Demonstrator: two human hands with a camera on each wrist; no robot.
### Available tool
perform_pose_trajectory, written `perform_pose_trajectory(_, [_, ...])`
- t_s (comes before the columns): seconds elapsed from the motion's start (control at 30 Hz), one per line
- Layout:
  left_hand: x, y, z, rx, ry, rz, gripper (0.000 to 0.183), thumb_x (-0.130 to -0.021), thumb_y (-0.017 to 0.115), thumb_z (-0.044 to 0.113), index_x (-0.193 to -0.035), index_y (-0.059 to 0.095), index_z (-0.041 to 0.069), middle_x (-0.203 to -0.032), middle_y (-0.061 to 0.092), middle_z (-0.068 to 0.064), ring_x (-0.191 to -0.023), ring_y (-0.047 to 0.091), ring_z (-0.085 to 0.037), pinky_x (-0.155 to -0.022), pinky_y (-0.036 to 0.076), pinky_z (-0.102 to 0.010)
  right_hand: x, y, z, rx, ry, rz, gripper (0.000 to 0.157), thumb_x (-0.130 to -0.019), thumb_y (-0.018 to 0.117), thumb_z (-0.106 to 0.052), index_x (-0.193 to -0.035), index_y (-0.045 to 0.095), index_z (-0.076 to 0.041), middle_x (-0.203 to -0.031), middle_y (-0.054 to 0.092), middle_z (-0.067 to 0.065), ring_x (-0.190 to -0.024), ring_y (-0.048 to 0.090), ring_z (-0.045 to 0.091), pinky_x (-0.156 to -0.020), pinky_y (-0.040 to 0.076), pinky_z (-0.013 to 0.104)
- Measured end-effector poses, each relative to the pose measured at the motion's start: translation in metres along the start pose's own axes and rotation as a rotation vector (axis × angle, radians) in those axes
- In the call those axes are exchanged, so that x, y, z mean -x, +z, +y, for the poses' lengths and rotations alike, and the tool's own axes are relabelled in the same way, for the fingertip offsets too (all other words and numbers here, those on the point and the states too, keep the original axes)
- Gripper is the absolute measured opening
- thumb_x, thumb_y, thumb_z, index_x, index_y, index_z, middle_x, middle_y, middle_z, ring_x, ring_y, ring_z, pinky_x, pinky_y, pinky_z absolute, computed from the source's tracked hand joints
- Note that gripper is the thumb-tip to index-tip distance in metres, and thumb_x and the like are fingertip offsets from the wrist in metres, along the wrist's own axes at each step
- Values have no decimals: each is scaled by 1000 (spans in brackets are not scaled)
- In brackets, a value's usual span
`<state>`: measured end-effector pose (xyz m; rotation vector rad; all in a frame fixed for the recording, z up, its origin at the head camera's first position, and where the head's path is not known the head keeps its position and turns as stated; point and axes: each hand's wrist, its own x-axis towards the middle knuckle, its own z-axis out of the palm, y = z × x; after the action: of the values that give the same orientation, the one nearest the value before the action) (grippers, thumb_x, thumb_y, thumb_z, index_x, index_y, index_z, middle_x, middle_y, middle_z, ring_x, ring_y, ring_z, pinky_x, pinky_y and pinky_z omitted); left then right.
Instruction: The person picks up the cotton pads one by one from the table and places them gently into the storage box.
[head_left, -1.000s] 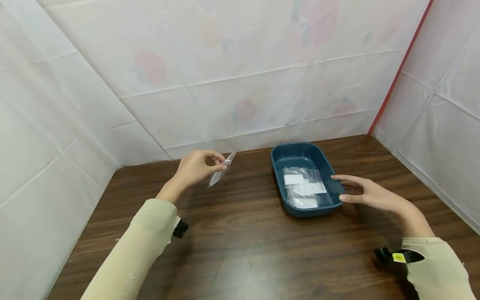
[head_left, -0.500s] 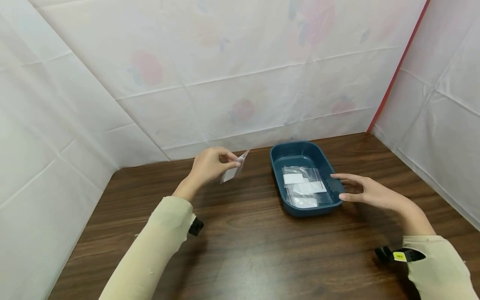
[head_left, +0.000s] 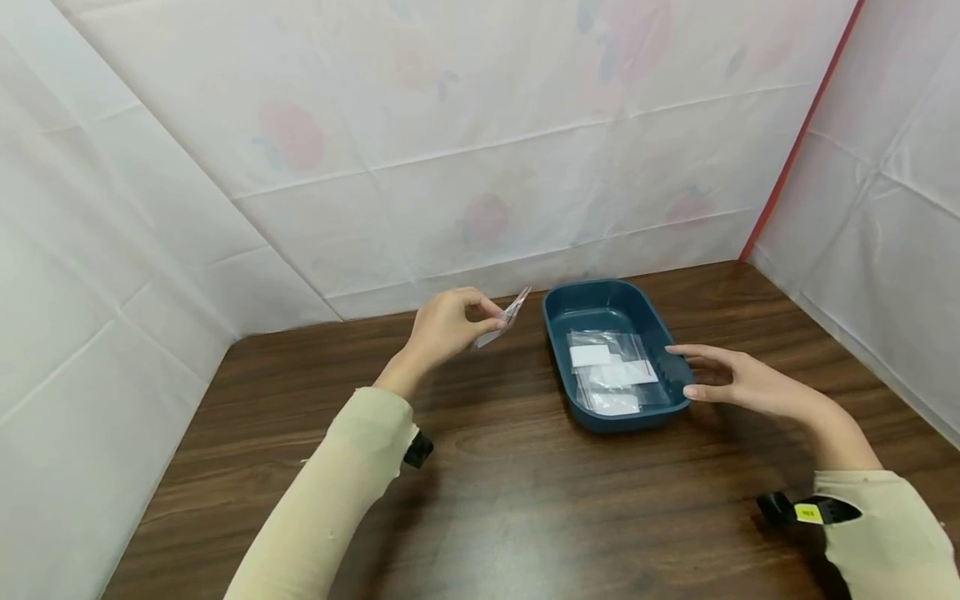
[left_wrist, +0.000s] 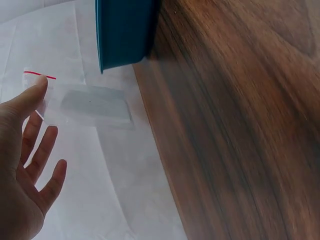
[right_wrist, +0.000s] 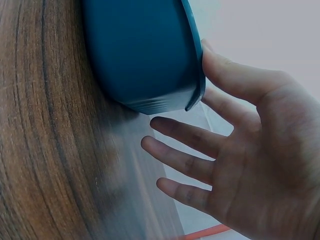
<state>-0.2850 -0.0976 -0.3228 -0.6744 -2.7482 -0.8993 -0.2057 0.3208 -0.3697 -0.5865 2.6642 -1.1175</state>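
Observation:
Between thumb and forefinger my left hand point(head_left: 447, 325) pinches a small clear zip bag point(left_wrist: 95, 106) by its red-striped end. A flat pale piece lies inside that bag, which hangs in the air left of a dark blue plastic tub point(head_left: 611, 423). Several similar clear bags point(head_left: 617, 375) with white pieces lie overlapping in the tub. At the tub's right side, my right hand point(head_left: 742, 385) touches the rim with thumb and forefinger. Its other fingers are spread and loose in the right wrist view, beneath the rim.
The tub stands on a dark wood-grain table point(head_left: 480, 467), close to its back edge. A white patterned sheet point(head_left: 450, 167) hangs behind, with a red strip point(head_left: 795, 150) at the right corner. Each sleeve carries a black wrist camera point(head_left: 418, 450).
My left hand has moved right with the zip bag, closer to the tub. The right hand stays at the tub's rim, and the tub has not visibly moved.

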Motion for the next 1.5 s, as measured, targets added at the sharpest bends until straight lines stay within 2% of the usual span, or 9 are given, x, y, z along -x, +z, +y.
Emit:
perform_pose_trajectory(0.13, [-1,2,5,16,13,19,8,-86,78,37,-92,77,31,-94,67,16,-96,63,-12,-76,50,-38,0,-1,-1,12,-8,-3,62,-96,68,-20,-150,41,-7,-149,40,27,-131,42,49,-97,43,60])
perform_pose_trajectory(0.47, [-9,2,22,41,32,34,7,-87,78,34,-91,76,29,-94,66,14,-96,63,-13,-79,49,-36,0,-3,-3,16,-7,-6,62,-96,68,-20,-150,41,-8,-149,40,26,-131,42,49,-97,43,60])
perform_pose_trajectory(0.73, [-17,10,39,57,34,51,7,-88,77,37,-89,75,31,-91,65,18,-93,62,-6,-79,48,-33,4,-4,-3,30,15,-8,62,-96,68,-25,-150,42,-11,-150,40,23,-132,43,45,-97,47,49])
perform_pose_trajectory(1.1, [-24,23,59,115,73,49,4,-89,76,33,-89,74,30,-91,65,18,-90,62,-5,-80,48,-30,5,-4,-2,34,28,-13,63,-96,68,-29,-151,41,-10,-150,40,24,-133,42,46,-98,43,57])
perform_pose_trajectory(1.33, [-25,37,69,123,88,13,6,-91,74,33,-92,75,28,-97,65,15,-86,57,-5,-74,46,-28,5,-4,-1,23,21,-12,62,-96,68,-21,-150,41,-8,-148,41,27,-130,43,48,-97,43,59])
perform_pose_trajectory(1.5, [-26,47,77,126,95,-13,5,-91,74,34,-93,75,29,-97,65,15,-91,59,-7,-73,46,-28,5,-4,0,24,27,-11,62,-96,68,-20,-150,40,-8,-148,40,27,-130,43,48,-97,43,60])
